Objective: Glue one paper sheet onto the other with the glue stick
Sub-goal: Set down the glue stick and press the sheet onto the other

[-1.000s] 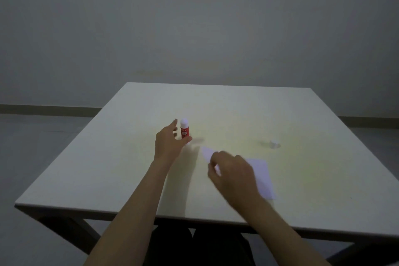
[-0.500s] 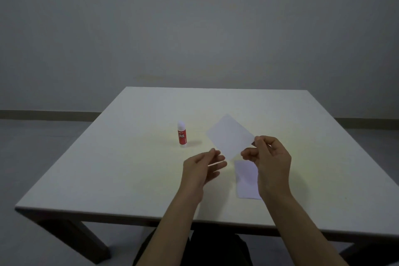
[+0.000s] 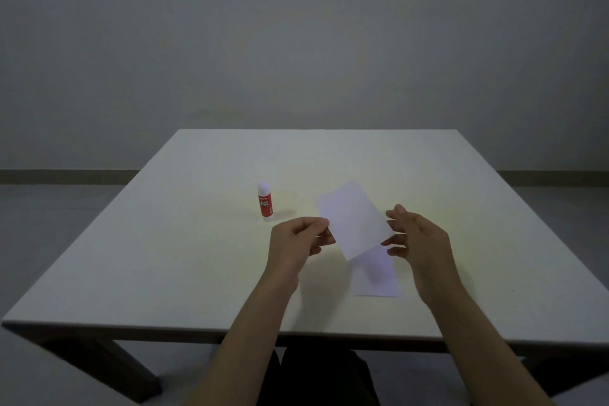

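The left hand (image 3: 298,241) pinches the near left edge of a small white paper sheet (image 3: 354,219) between thumb and fingers and holds it up in the air, tilted, above the white table (image 3: 164,257). The right hand (image 3: 417,236) is open with its fingers spread, and its fingertips sit right at the sheet's right edge; I cannot tell if they truly press on it. A second paper sheet (image 3: 375,277) lies flat on the table just under and a bit nearer than the held one, and the held sheet covers its far end. The glue stick (image 3: 265,199) stands upright on the table, to the left of the papers and apart from both hands. Its top looks white, but I cannot tell if a cap is on it. The step now seems to be getting the held sheet ready to go down on the flat one. To do it well, the sticky side should face down, though no glue can be seen on either sheet. Both hands should hold the sheet by its edges so it stays flat. It helps to line up one edge first, lay it down slowly, then rub from the middle out so no bumps stay.
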Motion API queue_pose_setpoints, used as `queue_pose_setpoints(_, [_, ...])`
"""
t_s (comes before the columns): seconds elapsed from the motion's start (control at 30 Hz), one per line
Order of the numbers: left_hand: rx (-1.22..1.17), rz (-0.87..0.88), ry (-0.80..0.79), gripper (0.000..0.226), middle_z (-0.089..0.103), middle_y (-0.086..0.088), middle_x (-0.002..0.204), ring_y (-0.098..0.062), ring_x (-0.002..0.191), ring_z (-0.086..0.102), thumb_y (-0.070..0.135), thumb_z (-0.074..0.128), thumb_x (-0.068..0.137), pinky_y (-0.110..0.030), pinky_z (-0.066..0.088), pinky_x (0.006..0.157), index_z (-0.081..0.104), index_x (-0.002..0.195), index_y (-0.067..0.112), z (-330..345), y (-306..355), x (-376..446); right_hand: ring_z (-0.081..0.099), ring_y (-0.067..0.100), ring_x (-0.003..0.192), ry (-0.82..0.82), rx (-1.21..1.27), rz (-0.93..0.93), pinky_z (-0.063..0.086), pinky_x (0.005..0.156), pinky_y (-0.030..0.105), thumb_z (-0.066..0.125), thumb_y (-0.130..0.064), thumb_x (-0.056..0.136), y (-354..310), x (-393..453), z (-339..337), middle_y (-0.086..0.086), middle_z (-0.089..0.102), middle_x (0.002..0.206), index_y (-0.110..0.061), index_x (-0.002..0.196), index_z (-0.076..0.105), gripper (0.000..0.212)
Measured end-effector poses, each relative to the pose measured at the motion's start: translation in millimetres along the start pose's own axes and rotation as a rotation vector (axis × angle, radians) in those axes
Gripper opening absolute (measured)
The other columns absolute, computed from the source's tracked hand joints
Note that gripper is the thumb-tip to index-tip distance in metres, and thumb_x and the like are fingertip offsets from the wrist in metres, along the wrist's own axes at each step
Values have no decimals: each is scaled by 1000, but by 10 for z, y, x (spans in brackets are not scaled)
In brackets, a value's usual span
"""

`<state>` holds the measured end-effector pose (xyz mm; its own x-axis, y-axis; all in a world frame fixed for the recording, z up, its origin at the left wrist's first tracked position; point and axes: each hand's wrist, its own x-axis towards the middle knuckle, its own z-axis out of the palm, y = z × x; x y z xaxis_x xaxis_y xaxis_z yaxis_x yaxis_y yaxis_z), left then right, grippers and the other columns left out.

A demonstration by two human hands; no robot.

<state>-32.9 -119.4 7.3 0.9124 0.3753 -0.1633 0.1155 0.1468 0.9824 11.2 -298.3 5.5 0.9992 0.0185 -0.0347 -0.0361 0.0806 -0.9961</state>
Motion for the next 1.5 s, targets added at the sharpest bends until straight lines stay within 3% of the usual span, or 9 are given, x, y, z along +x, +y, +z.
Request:
queue_pose_setpoints(0.17, [248, 75, -118, 14, 72, 9, 59, -6, 59, 71, 13, 64, 83, -13, 46, 56, 72, 72, 15, 62, 42, 88, 58, 14, 58, -245, -324, 45, 45, 55, 27, 67, -11, 82, -85, 179, -191, -6, 69, 62, -16, 68, 72, 16])
queue_pose_setpoints(0.33, [431, 87, -156, 11, 72, -3, 64, -5, 51, 68, 12, 68, 79, -5, 42, 49, 73, 73, 5, 145, -44, 199, 49, 13, 46, -191, -376, 80, 39, 42, 24, 72, -8, 76, 38, 173, -320, -8, 61, 42, -10, 60, 69, 17])
queue_pose_setpoints(0.53, [606, 87, -173, 10, 69, 3, 59, 1, 44, 63, 10, 68, 78, -6, 47, 52, 75, 73, 5, 186, -237, 258, 42, 12, 32, -141, -489, 132, 33, 38, 23, 77, -11, 73, 231, 113, -347, -5, 56, 35, -2, 58, 68, 20])
queue_pose_setpoints(0.77, [689, 100, -180, 11, 74, -7, 67, -4, 48, 64, 13, 69, 78, -12, 51, 62, 75, 71, 7, 216, -292, 277, 43, 15, 32, -163, -560, 90, 36, 40, 23, 76, -9, 73, 293, 135, -370, 9, 58, 46, 1, 60, 66, 19])
queue_pose_setpoints(0.9, [708, 94, -184, 11, 75, -12, 72, -6, 51, 65, 13, 69, 79, -17, 53, 66, 75, 73, 6, 224, -300, 276, 45, 12, 30, -172, -583, 79, 37, 37, 23, 76, -8, 72, 318, 142, -386, 8, 59, 45, -2, 58, 65, 19])
queue_pose_setpoints(1.13, [742, 103, -192, 12, 76, -9, 71, 1, 45, 62, 15, 69, 79, -10, 48, 60, 74, 70, 8, 231, -334, 302, 48, 11, 29, -166, -626, 51, 41, 40, 22, 75, -6, 72, 331, 131, -383, 0, 59, 40, 2, 61, 64, 18])
queue_pose_setpoints(1.27, [763, 106, -192, 12, 76, -11, 72, -6, 51, 65, 15, 69, 79, -22, 53, 72, 74, 70, 7, 253, -338, 301, 49, 12, 31, -164, -666, 31, 42, 43, 24, 75, -6, 73, 330, 111, -363, 3, 59, 43, 5, 64, 63, 18])
queue_pose_setpoints(1.4, [805, 116, -184, 13, 76, -10, 70, -6, 51, 65, 14, 68, 77, -22, 54, 71, 74, 68, 8, 260, -352, 307, 47, 4, 30, -172, -759, 11, 42, 44, 20, 74, -7, 73, 329, 115, -340, 1, 59, 47, -3, 58, 60, 21])
queue_pose_setpoints(1.5, [859, 136, -156, 12, 74, -7, 63, -12, 53, 66, 13, 66, 73, -27, 56, 70, 73, 66, 7, 274, -367, 301, 49, 4, 41, -179, -852, -32, 40, 50, 20, 74, -6, 71, 340, 124, -307, -4, 55, 49, 1, 58, 60, 20])
